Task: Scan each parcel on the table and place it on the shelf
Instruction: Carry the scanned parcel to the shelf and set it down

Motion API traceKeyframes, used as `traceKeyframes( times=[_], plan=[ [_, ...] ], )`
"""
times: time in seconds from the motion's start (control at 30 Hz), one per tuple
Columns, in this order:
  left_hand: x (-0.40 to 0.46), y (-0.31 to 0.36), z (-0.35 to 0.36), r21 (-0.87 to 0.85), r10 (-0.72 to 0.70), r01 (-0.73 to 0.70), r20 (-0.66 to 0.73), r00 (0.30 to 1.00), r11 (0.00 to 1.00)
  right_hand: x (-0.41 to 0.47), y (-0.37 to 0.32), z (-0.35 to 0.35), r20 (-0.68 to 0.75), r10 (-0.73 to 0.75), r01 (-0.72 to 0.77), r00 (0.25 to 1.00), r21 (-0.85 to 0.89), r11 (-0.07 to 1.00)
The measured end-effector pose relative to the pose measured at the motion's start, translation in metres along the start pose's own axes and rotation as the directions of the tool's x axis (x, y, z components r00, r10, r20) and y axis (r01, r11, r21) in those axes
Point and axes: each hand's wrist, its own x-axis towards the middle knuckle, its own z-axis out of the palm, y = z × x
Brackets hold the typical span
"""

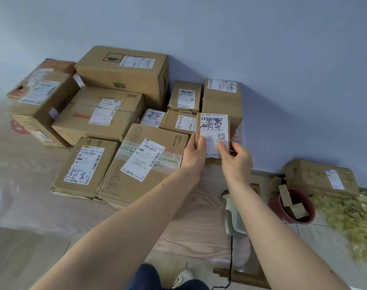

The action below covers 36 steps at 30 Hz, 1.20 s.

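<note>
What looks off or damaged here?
One parcel lies on the floor right of the table, its wrapping crumpled, beside a pot holding cardboard scraps and a loose yellowish pile. Table parcels look intact.

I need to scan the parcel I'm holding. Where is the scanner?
In the head view the scanner lies low right on the table's near edge, partly under the right forearm, with the red bucket beside it on the right.
</note>
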Motion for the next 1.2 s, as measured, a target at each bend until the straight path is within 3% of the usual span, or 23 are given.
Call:
traceKeyframes(
  times=[0.27, 0.57, 0.93, 1.2],
  plan=[
    [-0.015, 0.046, -0.069, -0.108, 0.118, -0.13, -0.107, 0.987, 0.986, -0.017, -0.075, 0.047, 0.081, -0.162, 0.153, 0.983, 0.11, 0.982],
    [-0.068, 0.079, -0.222, -0.134, 0.203, -0.255, -0.317, 0.927, 0.958, -0.104, -0.155, 0.148, 0.28, -0.334, 0.289, 0.9, 0.189, 0.939],
    [-0.186, 0.069, -0.449, -0.051, 0.271, -0.37, -0.591, 0.76, 0.927, -0.29, -0.234, 0.293, 0.49, -0.49, 0.397, 0.721, 0.287, 0.871],
    [-0.284, 0.06, -0.582, -0.033, 0.242, -0.419, -0.774, 0.584, 0.907, -0.433, -0.29, 0.37, 0.641, -0.578, 0.359, 0.505, 0.454, 0.816]
  ],
)
